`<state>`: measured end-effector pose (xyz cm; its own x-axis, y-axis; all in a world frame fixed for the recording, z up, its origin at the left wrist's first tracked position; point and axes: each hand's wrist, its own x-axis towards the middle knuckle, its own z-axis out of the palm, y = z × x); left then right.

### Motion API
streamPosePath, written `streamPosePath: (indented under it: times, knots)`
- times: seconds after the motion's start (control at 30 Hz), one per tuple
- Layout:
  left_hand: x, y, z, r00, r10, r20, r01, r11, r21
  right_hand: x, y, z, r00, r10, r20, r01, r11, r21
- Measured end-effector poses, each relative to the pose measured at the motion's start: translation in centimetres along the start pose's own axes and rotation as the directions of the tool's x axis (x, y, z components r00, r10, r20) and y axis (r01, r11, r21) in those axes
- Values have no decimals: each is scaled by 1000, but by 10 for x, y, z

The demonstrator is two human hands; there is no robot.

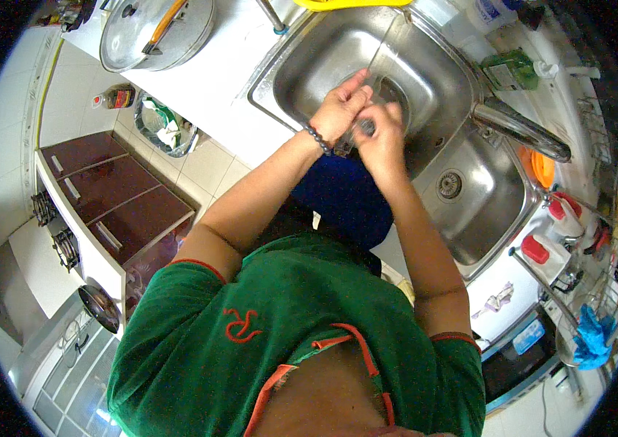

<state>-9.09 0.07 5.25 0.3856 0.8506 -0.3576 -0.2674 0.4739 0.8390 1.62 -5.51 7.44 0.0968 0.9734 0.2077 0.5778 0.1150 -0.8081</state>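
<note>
Stands at a sink and holds both hands close together over the wider left basin [309,62]. Stretches some fingers of the left hand [339,111] forward over the basin; cannot tell whether it grips anything. Curls the right hand [384,138] just beside it, blurred; cannot tell how firmly it closes. Between the two, at the curled right fingers, shows a small greyish thing [365,129], too blurred to identify.

Wears a green shirt [199,357] with one red embroidered, letter-like emblem [242,326] on the chest. On the green bottle [509,71] behind the sink, bears a pale label with print too small to make out.

Counts two basins, including the right basin [480,218] with one round strainer [449,183]; one metal faucet [520,130] near the divider; one dark beaded bracelet [318,138] on the left wrist; one lidded silver pot [125,42] on the white counter [218,95], well apart from the hands.
</note>
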Motion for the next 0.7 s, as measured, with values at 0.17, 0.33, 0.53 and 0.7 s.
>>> streamPosePath:
  times: [0.17, 0.33, 0.53, 0.7]
  knots:
    - [1, 2, 4, 998, -21, -53, 18, 998, -52, -23, -4, 5, 996, 89, 31, -92, 984, 150]
    - [3, -10, 13, 993, 81, -84, -73, 993, 93, 6, -3, -6, 994, 78, -75, -86, 990, -110]
    - [7, -10, 6, 995, -94, -28, 93, 994, -55, -27, -6, -2, 995, 90, -35, -88, 995, 50]
    - [5, -16, 18, 999, -46, 11, 47, 979, -197, -5, 6, -10, 995, 33, -95, -40, 997, -68]
